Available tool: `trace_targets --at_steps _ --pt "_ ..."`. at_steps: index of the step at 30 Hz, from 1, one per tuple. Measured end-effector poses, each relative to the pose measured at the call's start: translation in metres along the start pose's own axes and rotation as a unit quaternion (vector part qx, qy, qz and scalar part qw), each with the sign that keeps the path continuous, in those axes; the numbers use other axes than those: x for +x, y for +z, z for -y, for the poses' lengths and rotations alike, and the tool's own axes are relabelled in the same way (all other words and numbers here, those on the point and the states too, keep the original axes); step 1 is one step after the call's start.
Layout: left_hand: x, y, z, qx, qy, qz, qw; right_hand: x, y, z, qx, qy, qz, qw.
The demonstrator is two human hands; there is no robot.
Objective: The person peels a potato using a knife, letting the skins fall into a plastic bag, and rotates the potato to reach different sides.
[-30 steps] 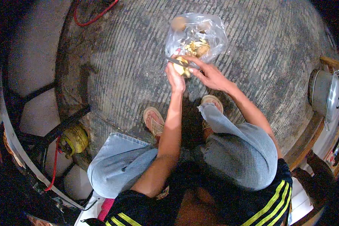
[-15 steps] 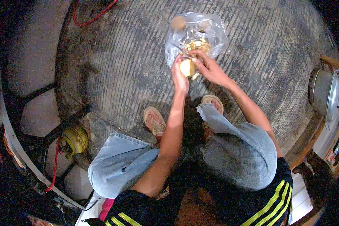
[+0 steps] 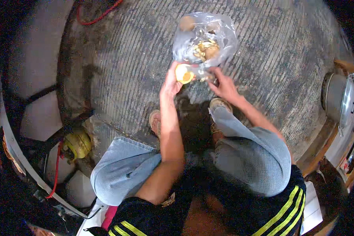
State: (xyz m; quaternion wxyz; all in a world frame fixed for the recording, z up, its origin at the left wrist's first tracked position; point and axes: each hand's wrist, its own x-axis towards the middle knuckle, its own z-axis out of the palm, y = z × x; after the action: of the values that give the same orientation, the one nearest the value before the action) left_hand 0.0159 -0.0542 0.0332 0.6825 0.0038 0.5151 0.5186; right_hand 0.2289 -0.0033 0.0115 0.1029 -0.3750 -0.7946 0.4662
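Note:
A partly peeled potato (image 3: 181, 72) sits in my left hand (image 3: 169, 87), whose fingers wrap round it; pale flesh and a yellow-brown patch face up. My right hand (image 3: 225, 87) is to the right of it, fingers curled and smeared by motion. A knife (image 3: 198, 69) shows only as a faint grey blur between the hands, its handle hidden in the right one. Just beyond the hands lies a clear plastic bag (image 3: 227, 36) on the floor. Peelings (image 3: 200, 48) and a brown round potato (image 3: 212, 52) lie on it, with another brown one (image 3: 187, 23) at its far left.
Ridged grey floor (image 3: 137, 59) surrounds the bag. My sandalled feet (image 3: 220, 104) are just below the hands. A lidded metal pot (image 3: 335, 96) stands at the right edge. A yellow-green gas cylinder (image 3: 78, 144) and a red hose (image 3: 56, 173) are at the left.
My left hand has moved left and slightly down with the potato, turning it. My right hand has moved down and right, away from the potato; the knife has left the potato's top edge.

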Motion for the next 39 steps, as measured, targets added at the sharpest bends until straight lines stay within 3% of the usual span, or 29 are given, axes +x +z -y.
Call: trace_targets --at_steps 4,6,9,11,18,23,24,27,31,34,36,39 --pt "0.001 -0.018 -0.004 -0.038 -0.020 0.066 0.997 -0.009 0.018 -0.005 -0.027 -0.029 -0.061 0.997" --pt "0.000 -0.024 -0.004 -0.023 -0.017 0.071 0.997 -0.006 0.021 -0.007 -0.049 0.005 -0.045 0.998" --pt "-0.008 -0.022 -0.006 0.011 -0.023 -0.021 0.999 0.001 0.029 -0.010 -0.083 0.014 -0.061 0.995" --pt "-0.010 -0.021 -0.008 0.001 -0.021 0.003 1.000 0.001 0.032 -0.011 -0.109 0.012 -0.061 0.992" --pt "-0.005 -0.020 -0.007 -0.050 -0.041 0.072 0.995 0.003 0.026 -0.008 -0.066 -0.023 -0.028 0.997" --pt "-0.007 -0.023 -0.006 0.025 -0.027 0.000 0.999 0.000 0.022 0.002 0.028 0.041 -0.005 0.999" --pt "-0.006 -0.024 -0.005 0.030 -0.031 -0.014 0.999 -0.001 0.017 0.009 0.064 0.032 -0.031 0.997" --pt "-0.005 -0.026 -0.006 -0.030 -0.018 0.072 0.997 0.007 -0.002 0.036 0.149 -0.006 -0.152 0.977" --pt "-0.004 -0.018 -0.006 -0.091 -0.022 0.113 0.989 0.044 -0.021 0.043 0.129 0.040 -0.208 0.969" --pt "-0.007 -0.004 -0.011 -0.063 -0.027 0.100 0.993 0.062 -0.016 0.040 0.113 -0.050 -0.230 0.965" --pt "-0.014 0.008 -0.012 -0.025 -0.044 0.044 0.998 0.061 -0.014 0.037 0.096 -0.060 -0.166 0.980" --pt "-0.021 0.015 -0.014 0.004 -0.035 0.035 0.999 0.060 -0.009 0.040 0.031 -0.033 -0.103 0.994"
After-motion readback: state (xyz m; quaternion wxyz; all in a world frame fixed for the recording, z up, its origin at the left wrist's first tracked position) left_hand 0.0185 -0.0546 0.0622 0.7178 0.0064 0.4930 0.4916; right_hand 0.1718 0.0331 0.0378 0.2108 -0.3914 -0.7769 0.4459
